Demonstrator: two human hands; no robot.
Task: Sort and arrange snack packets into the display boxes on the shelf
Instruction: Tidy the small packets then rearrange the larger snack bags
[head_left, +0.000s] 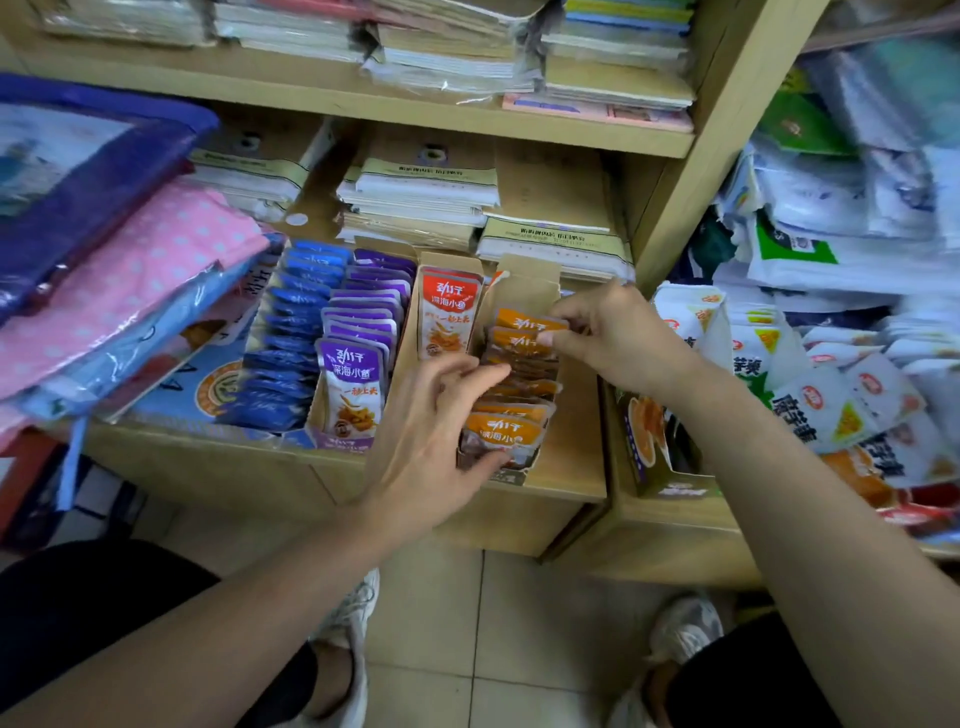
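- working at the orange packets (511, 374), the person has both hands in the rightmost display box (524, 283) on the shelf (208, 447), where the packets stand in a leaning row.
- the right hand (618, 332) pinches the top edge of a packet near the back of the row between thumb and fingertips, likely to pull it upright or seat it behind the others.
- the left hand (441, 415) is spread, fingers resting on the middle of the row and thumb against the front packet, apparently to keep the stack from toppling forward while the back is adjusted.
- whether the left hand grips any single packet is hard to tell, as its fingers cover the tops.
- the neighbouring box holds a single red packet (449, 312) propped upright at its back, so it looks mostly unfilled.
- purple packets (358, 343) and blue packets (296, 338) fill their own boxes, faces forward, one colour to a box so shoppers can read them.
- white snack bags (810, 384) lie piled loose on the shelf to the right, not boxed.
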